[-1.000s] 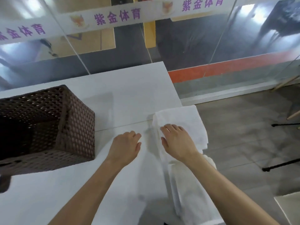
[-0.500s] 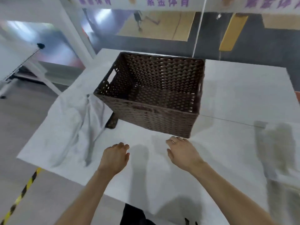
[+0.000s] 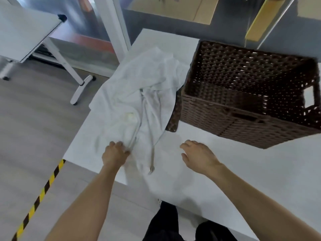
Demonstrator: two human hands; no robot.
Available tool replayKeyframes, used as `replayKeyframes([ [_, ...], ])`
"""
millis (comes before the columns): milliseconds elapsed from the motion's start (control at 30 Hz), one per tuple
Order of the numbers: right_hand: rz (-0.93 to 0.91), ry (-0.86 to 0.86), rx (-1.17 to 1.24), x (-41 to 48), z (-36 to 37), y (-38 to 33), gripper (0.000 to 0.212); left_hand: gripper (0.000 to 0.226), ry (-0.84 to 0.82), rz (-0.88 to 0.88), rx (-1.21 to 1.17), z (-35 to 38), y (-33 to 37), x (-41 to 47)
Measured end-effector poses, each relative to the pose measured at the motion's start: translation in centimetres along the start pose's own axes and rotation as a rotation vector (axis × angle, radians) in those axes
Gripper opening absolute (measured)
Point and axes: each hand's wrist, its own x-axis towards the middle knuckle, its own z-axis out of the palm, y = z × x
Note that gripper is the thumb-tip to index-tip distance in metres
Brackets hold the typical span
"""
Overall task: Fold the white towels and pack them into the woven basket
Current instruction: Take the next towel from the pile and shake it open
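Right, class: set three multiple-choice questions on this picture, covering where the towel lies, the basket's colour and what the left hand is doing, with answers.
1. Where does the white towel lie? A on the table, beside the woven basket; B inside the basket; C on the floor.
2. What colour is the basket? A white; B dark brown; C green.
3. What is the left hand doing? A pressing the basket rim; B hanging idle; C gripping the towel.
Answers: 1 A, it lies crumpled on the table by the basket's left wall. 2 B, the weave is dark brown. 3 C, its fingers curl into the cloth.
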Motion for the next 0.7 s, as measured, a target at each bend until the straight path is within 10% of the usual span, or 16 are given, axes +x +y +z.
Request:
replayKeyframes([
  [267, 0.020, 0.037, 0.082, 4.0, -2.4, -2.8, 0.037, 0.025, 0.082, 0.146, -0.601, -7.5, 0.8, -0.5],
  [567, -0.094, 0.410, 0.528, 10.4, -12.0, -8.0, 0.117, 0.022, 0.052, 0.630, -0.684, -25.5, 5.3, -6.7],
  [700, -0.067, 0.337, 0.506, 12.2, -16.0, -8.8, 0.049, 0.017, 0.137, 0.770, -0.618, -32.1, 6.4, -9.4],
])
